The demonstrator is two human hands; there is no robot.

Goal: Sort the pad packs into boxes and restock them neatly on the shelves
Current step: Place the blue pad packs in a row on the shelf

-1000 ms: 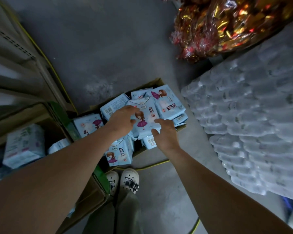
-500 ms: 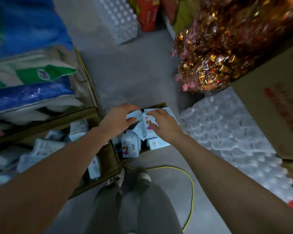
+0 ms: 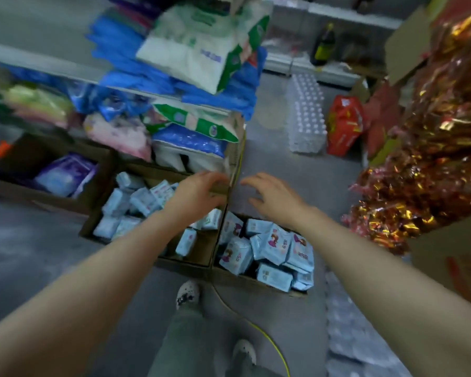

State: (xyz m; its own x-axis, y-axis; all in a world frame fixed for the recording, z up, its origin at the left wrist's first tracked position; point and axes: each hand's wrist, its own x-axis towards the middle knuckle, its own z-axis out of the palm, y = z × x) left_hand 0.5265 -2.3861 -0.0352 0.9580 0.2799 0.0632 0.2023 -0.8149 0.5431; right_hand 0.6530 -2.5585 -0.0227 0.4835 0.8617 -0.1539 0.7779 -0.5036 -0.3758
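A brown cardboard box of pale blue pad packs sits left; the left hand and right hand hover above, fingers spread, empty. Right, a second cardboard box holds cartoon-printed blue packs.

Grey concrete floor and a shelf on its left side.

On the floor stand three open cardboard boxes in a row: a left box holding a purple pack, a middle box with pale blue pad packs, and a right box piled with blue cartoon-printed packs. A yellow cable snakes along the near floor. Farther back stand shrink-wrapped water bottles and a red bag. Blue and green-white bags crowd the shelf.
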